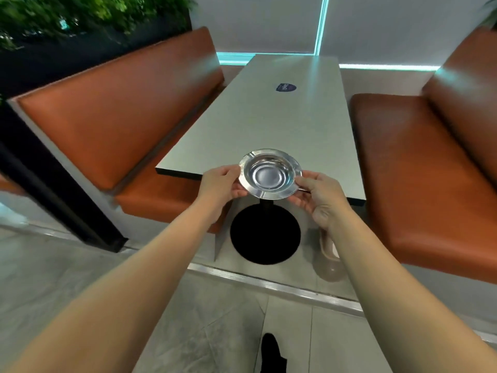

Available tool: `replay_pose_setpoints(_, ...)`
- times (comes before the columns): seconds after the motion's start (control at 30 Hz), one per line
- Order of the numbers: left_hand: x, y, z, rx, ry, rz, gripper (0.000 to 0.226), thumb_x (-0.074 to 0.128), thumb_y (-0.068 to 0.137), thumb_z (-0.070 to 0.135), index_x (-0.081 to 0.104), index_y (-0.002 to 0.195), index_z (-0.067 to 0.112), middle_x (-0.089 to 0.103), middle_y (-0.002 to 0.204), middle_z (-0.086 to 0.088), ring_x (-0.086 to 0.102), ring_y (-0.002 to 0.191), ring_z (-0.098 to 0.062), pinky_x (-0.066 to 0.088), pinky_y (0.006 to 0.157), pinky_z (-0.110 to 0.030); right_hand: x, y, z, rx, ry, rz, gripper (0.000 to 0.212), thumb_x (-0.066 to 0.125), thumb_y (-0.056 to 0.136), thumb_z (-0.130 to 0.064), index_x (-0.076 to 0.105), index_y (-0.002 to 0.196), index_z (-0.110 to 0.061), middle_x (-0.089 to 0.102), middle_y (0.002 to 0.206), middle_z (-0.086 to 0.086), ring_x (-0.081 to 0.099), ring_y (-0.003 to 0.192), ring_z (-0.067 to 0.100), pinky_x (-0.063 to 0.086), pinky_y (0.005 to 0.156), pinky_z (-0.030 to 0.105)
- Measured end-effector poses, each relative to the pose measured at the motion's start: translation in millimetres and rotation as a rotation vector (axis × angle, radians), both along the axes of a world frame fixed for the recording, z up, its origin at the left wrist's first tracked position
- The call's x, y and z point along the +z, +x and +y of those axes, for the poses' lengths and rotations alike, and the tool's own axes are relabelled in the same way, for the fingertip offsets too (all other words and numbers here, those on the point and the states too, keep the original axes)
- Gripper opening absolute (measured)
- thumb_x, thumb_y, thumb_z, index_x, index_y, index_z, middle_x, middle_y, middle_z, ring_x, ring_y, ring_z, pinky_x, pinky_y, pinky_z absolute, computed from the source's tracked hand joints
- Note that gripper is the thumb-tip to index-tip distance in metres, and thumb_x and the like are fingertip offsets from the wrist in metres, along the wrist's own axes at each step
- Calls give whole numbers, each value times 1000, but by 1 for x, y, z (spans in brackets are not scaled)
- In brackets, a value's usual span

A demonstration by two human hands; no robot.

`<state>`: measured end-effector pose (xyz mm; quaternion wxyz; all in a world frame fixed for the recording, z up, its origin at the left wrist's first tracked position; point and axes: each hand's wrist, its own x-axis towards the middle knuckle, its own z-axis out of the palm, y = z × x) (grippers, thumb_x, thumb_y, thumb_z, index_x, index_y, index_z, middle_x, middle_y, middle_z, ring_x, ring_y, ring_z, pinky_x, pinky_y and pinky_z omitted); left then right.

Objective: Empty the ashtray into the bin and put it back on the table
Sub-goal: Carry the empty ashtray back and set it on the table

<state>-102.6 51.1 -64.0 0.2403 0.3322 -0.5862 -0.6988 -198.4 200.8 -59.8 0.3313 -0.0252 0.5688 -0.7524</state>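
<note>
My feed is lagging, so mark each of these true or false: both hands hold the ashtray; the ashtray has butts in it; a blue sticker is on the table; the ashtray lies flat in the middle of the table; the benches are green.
1. Both hands hold the ashtray. True: left hand and right hand grip opposite rims.
2. The ashtray has butts in it. False: its bowl looks bare and shiny.
3. A blue sticker is on the table. True.
4. The ashtray lies mid-table. False: it is held at the near edge.
5. The benches are green. False: orange-brown.
</note>
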Motion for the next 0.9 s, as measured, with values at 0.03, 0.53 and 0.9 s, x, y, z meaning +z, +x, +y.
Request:
replay_pose_setpoints(0.03,2,-9,-10,-9,1,-2,23,52,90,12,64,105,-1,59,69,-5,56,42,-3,49,39,-12,0,-9,-10,-1,-8,4,9,54,87,1,54,93,-6,62,75,9,63,40,8,54,40,20)
replay_pose_setpoints(0.53,28,-183,-160,-60,-72,-91,27,49,93,15,62,115,8,66,81,-4,62,65,-13,54,47,-13,19,-186,-158,-34,28,87,10,57,85,-3,57,79,-11,63,75,7,64,39,8,53,42,18)
replay_pose_setpoints(0.9,30,-323,-262,-219,-46,-70,27,51,93,15,61,116,6,65,78,-5,62,65,-15,53,45,-13,27,-301,-247,-208,70,100,15,56,85,0,56,75,-11,63,71,7,63,37,8,53,40,19)
